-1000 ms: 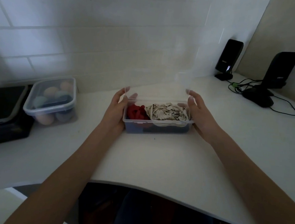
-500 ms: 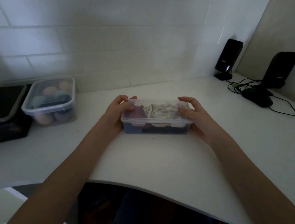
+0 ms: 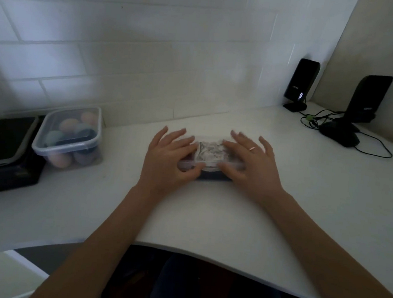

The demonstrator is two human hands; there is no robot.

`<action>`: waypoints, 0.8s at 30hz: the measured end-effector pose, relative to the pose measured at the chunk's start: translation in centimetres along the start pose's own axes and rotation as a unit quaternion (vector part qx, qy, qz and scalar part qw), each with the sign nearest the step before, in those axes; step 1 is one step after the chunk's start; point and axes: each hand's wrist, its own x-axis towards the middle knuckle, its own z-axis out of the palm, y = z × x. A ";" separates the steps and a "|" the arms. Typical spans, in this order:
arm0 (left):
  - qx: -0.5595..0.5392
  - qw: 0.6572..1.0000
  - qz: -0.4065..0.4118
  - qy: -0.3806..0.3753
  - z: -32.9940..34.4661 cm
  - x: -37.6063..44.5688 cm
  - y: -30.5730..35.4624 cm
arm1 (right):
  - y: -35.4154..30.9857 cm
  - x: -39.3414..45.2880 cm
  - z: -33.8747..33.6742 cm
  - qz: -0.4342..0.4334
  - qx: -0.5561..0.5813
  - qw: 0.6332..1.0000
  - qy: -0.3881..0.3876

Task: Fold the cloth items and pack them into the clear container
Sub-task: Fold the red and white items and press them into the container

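Observation:
The small clear container sits mid-desk with its clear lid lying on top. Through the lid I see a folded cream patterned cloth; a dark red cloth barely shows at the left. My left hand lies flat on the lid's left half, fingers spread, thumb at the front rim. My right hand, wearing a ring, lies flat on the right half in the same way. Both hands cover most of the container's sides.
A second lidded clear box of coloured round items stands at the left beside a black case. Two black speakers and their cables fill the back right corner. The desk's curved front edge is near me.
The lid, held upright behind the container a second ago, came down onto it. Both hands moved from the container's sides to lie flat on top of the lid.

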 end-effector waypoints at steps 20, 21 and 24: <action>0.236 0.964 -0.053 -0.108 2.8 0.0 1.0 | -3.1 2.6 5.0 -0.074 -0.118 0.990 0.029; 0.238 0.962 -0.069 -0.113 2.6 0.0 0.8 | -3.2 3.1 5.4 -0.072 -0.115 0.991 0.010; 0.248 0.953 -0.117 -0.127 2.1 0.0 -0.5 | -4.4 5.0 6.5 -0.053 -0.058 0.995 -0.059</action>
